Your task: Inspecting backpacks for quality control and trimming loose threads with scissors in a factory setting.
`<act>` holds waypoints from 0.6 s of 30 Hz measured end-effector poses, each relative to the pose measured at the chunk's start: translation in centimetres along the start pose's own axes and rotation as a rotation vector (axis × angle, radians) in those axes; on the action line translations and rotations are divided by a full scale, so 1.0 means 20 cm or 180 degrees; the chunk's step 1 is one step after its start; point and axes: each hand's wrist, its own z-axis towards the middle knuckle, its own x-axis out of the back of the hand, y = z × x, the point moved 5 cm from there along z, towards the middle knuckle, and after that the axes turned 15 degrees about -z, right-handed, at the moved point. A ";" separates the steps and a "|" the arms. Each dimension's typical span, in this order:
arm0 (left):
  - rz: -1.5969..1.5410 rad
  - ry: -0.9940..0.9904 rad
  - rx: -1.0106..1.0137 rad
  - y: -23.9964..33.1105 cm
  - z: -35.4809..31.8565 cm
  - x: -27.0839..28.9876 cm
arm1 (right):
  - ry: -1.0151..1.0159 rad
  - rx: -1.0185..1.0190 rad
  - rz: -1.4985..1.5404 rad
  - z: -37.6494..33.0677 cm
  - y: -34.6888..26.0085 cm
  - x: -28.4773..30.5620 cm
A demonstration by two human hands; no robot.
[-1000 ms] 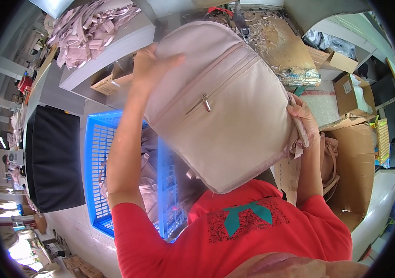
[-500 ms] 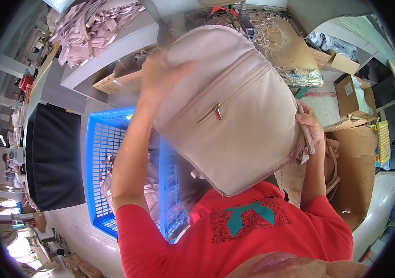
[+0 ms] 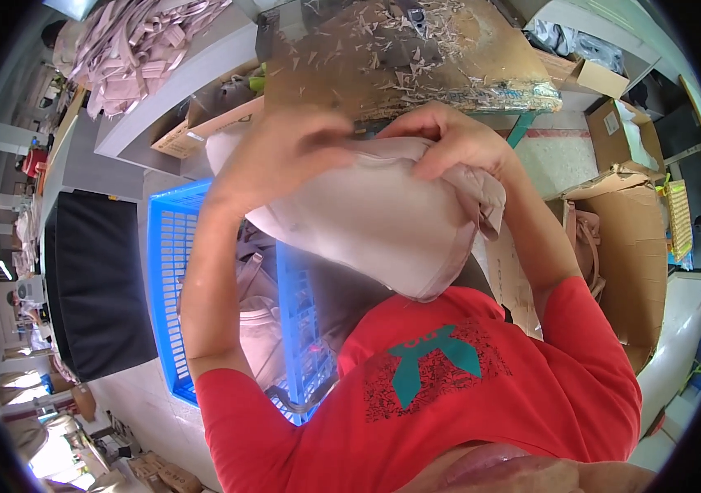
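Observation:
A pale pink bag panel (image 3: 367, 222) hangs folded over in front of my chest, above my lap. My right hand (image 3: 461, 148) has its fingers closed on the panel's top edge, beside a loose strap end or flap at the right side. Over the panel's upper left part lies my left hand (image 3: 297, 152), bent at the wrist. Its fingers are smeared by motion, so their grip on the cloth is unclear. The zip seen earlier on the panel is hidden in the fold.
Ahead stands a worn workbench (image 3: 326, 74) strewn with scraps. A blue plastic basket (image 3: 289, 304) with pink bags is at my left, near a black padded box (image 3: 100, 283). Pink straps (image 3: 137, 57) heap on the far-left table. An open carton (image 3: 630, 263) stands at right.
The panel was spread open with its zip showing; now it is lower and folded over. My right hand moved up and left to its top edge, and my left hand came down slightly.

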 end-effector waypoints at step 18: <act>-0.0325 0.0883 0.0109 -0.18 -0.21 0.06 | 0.2000 0.0189 0.0157 -0.21 0.28 0.25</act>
